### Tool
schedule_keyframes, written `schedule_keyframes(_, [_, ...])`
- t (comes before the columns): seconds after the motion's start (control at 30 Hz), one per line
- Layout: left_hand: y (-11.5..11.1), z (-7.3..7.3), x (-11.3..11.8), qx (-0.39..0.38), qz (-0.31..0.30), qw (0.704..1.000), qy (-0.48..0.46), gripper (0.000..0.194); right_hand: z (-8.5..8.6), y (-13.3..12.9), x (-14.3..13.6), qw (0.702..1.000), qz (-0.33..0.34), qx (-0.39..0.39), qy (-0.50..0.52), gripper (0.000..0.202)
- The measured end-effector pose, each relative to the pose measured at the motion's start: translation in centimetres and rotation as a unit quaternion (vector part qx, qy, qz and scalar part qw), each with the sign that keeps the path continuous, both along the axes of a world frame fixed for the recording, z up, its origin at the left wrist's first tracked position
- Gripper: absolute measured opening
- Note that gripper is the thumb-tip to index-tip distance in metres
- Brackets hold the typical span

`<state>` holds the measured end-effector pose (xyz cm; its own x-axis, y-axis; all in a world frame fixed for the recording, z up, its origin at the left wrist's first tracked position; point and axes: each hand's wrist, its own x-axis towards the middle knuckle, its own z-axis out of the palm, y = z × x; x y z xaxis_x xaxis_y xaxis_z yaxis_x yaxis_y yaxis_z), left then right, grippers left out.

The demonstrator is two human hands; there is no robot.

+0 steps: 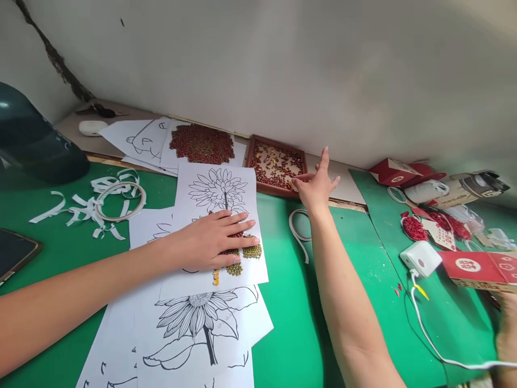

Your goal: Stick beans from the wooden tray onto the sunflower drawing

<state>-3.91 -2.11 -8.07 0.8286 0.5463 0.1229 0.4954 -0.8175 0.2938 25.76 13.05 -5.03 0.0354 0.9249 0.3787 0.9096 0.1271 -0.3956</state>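
My left hand (220, 240) lies flat, fingers spread, on a white sheet with a flower line drawing (220, 188). Green beans (252, 251) and a few yellow kernels (216, 277) show beside and below its fingers. My right hand (317, 186) is raised at the right edge of a brown wooden tray (278, 191) holding scattered red, green and yellow grains. Its index finger points up and the thumb is apart; nothing is seen in it. Behind the drawing, a heap of red and green beans (202, 144) rests on paper.
Paper strips and a tape ring (121, 202) lie at the left, near a dark bottle (36, 140) and a phone (16, 253). A strip roll (299, 226) sits below the tray. At right are a white charger (420, 258), red boxes (393, 172) and another person's arm (507, 328).
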Motion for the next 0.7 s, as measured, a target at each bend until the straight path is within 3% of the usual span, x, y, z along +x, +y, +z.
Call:
schedule_keyframes(0.17, [0.0, -0.1, 0.0, -0.009, 0.004, 1.000, -0.011, 0.059, -1.8, 0.2, -0.8, 0.999, 0.005, -0.004, -0.033, 0.096])
schedule_keyframes(0.3, [0.0, 0.2, 0.0, -0.036, 0.011, 0.999, -0.035, 0.057, -1.6, 0.1, -1.1, 0.999, 0.006, -0.006, -0.050, 0.096])
schedule_keyframes(0.5, [0.0, 0.9, 0.0, -0.059, 0.014, 0.997, -0.057, 0.033, -1.6, 0.5, -1.5, 0.999, 0.002, 0.005, -0.037, 0.099])
schedule_keyframes(0.7, [0.0, 0.9, 0.1, -0.050, 0.008, 0.998, -0.033, 0.037, -1.2, 1.3, 0.0, 0.996, -0.014, 0.072, -0.040, 0.108])
